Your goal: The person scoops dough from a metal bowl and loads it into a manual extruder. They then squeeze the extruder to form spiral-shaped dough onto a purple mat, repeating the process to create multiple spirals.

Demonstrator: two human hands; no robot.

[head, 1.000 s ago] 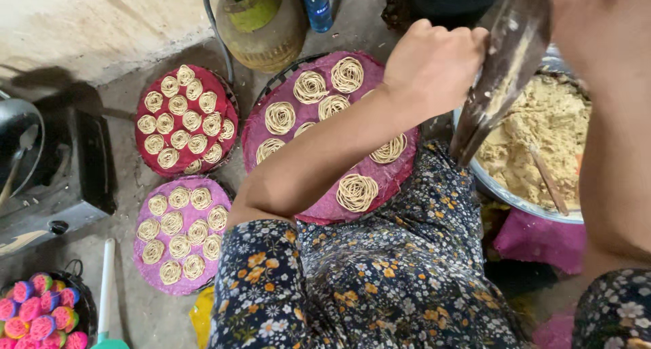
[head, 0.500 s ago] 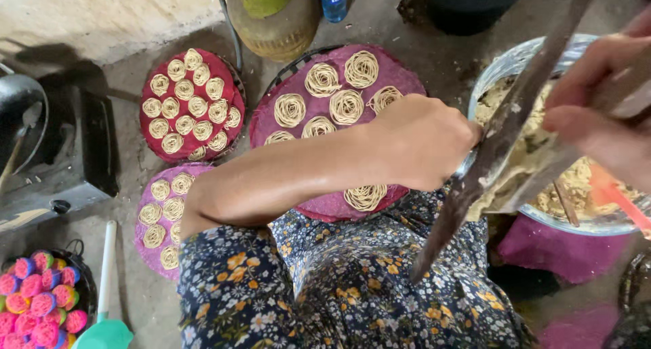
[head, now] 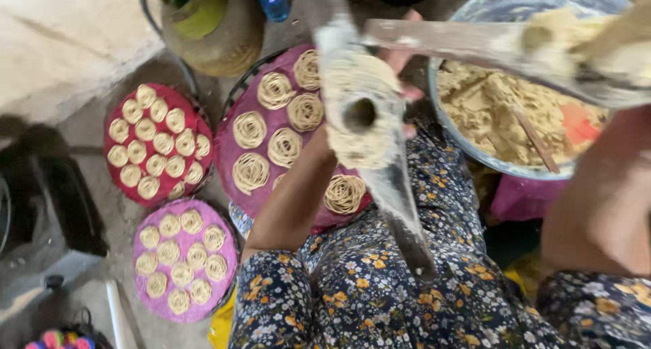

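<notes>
Left hand (head: 400, 78) is wrapped around the dough-caked press (head: 363, 115), tipped open-end-up so the bowl of dough (head: 475, 149) at 3 o'clock stays reachable; right hand's grip I can't tell.

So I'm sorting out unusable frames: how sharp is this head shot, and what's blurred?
Head view: the metal press near the lens is smeared by blur, as is the right forearm; the left hand is mostly hidden behind it. The red tray, the coils and the dough bowl stay fairly sharp. Soft, even light, no glare.

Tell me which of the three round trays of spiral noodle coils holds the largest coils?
The big purple tray beside the left hand; its coils are plainly bigger and fewer.
</notes>
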